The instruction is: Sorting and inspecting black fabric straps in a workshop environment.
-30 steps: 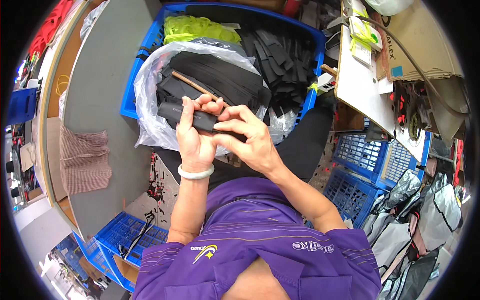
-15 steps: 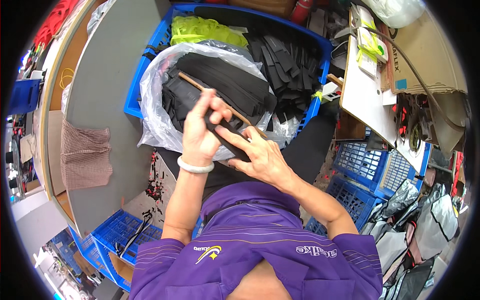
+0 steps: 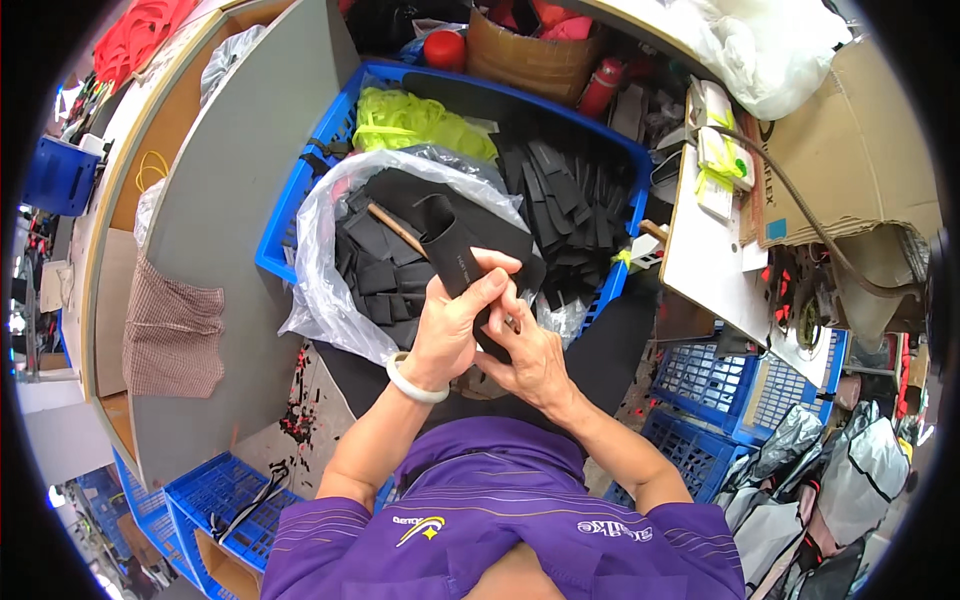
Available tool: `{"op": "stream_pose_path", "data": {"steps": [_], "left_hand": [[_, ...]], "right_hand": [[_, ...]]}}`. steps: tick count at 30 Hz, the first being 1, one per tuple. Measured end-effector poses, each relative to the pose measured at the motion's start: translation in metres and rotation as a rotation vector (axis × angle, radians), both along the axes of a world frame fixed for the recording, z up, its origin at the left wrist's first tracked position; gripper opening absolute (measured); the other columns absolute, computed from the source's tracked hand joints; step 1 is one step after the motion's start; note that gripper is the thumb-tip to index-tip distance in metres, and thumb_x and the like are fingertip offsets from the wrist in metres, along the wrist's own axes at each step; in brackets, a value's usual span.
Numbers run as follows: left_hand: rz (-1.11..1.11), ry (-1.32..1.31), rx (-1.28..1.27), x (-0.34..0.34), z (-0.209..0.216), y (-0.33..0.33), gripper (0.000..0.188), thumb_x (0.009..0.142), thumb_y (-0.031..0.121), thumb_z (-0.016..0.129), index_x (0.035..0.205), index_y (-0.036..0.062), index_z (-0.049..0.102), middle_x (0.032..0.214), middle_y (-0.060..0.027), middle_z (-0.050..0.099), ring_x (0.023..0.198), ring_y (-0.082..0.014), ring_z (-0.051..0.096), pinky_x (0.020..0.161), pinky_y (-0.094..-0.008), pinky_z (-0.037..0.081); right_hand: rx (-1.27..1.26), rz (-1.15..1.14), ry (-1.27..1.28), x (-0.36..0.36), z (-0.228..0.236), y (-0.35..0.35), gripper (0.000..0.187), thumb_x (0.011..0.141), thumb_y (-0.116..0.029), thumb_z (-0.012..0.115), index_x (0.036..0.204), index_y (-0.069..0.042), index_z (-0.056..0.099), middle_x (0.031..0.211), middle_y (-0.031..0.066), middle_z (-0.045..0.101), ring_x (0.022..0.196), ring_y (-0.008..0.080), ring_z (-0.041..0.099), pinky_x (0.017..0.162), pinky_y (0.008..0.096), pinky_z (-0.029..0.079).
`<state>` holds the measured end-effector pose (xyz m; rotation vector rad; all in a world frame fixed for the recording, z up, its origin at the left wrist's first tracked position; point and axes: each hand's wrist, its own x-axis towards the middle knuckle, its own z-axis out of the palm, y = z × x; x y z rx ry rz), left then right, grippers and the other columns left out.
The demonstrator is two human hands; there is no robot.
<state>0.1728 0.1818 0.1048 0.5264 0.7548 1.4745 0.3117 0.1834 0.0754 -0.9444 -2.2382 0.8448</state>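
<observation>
Left hand (image 3: 445, 335) shifted rightward against right hand (image 3: 535, 365), forearms converging; fingers of both curled, gripping flat black fabric piece (image 3: 455, 255), left thumb across it, curled end up. Thin brown wooden stick (image 3: 394, 226) partly behind piece, hold unclear. Beneath: crumpled clear plastic bag (image 3: 312, 225), near-left corner of blue plastic crate (image 3: 275, 257).

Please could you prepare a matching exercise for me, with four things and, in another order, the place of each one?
1. Black folded piece
2. Pale bracelet
3. Brownish checked cloth
4. Yellow-green bundle

A. Against the grey panel
B. Inside the blue crate
C. In the hands
D. Around the left wrist

Pairs: 1-C, 2-D, 3-A, 4-B
</observation>
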Motion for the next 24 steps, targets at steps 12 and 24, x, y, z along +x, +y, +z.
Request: {"op": "stream_pose_path", "data": {"steps": [12, 24], "left_hand": [[-0.175, 0.643, 0.132, 0.006, 0.0, -0.018, 0.026, 0.084, 0.012, 0.065, 0.107, 0.0019, 0.059, 0.077, -0.0059, 0.064, 0.066, -0.0103, 0.06, 0.059, -0.023, 0.047], [-0.596, 0.26, 0.07, -0.003, 0.026, -0.035, 0.029, 0.076, 0.007, 0.073, 0.101, 0.0036, 0.058, 0.081, -0.0055, 0.062, 0.069, -0.0091, 0.057, 0.059, -0.0255, 0.046]], "right_hand": [[-0.057, 0.024, 0.391, 0.024, 0.099, 0.042, 0.066, 0.062, -0.029, 0.082, 0.116, 0.001, 0.058, 0.103, 0.009, 0.059, 0.084, 0.0138, 0.054, 0.07, 0.0254, 0.041], [-0.15, 0.047, 0.658, 0.032, 0.084, 0.014, 0.029, 0.065, 0.011, 0.071, 0.092, 0.003, 0.064, 0.084, 0.0117, 0.062, 0.076, 0.0157, 0.057, 0.066, 0.0259, 0.045]]}}
